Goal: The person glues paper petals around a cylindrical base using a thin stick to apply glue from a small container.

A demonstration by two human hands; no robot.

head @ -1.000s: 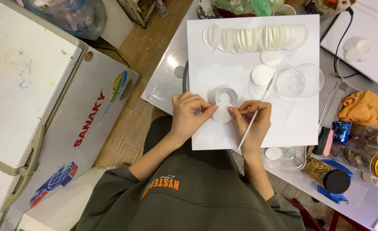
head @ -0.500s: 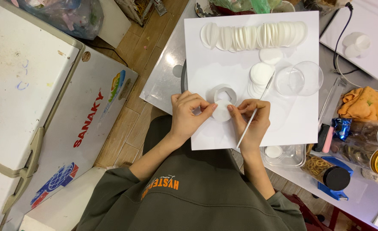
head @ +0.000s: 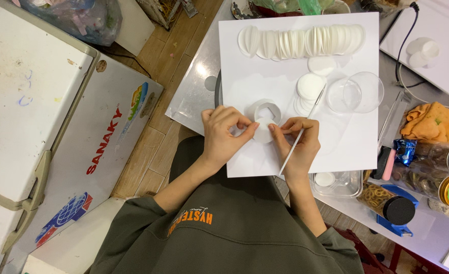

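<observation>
Nearest the body, both hands are meeting over the near edge of the white board (head: 244, 162). Left hand (head: 223, 136) is pinching the small white paper disc (head: 263, 131) between thumb and forefinger; right hand (head: 298, 144) is touching the disc's right edge while gripping a thin white stick (head: 301, 133) that is slanting far-right. Judgement: the disc is being shaped or folded; the next move calls for a steady pinch and fine fingertip control. Just beyond the disc a white paper ring (head: 266, 107) is lying. Farther right, a stack of flat discs (head: 309, 87) is sitting beside a clear round dish (head: 362, 92). Along the far edge a row of overlapping discs (head: 300, 41) is lying. Nothing is blocking the hands; the ring is crowding closest.
</observation>
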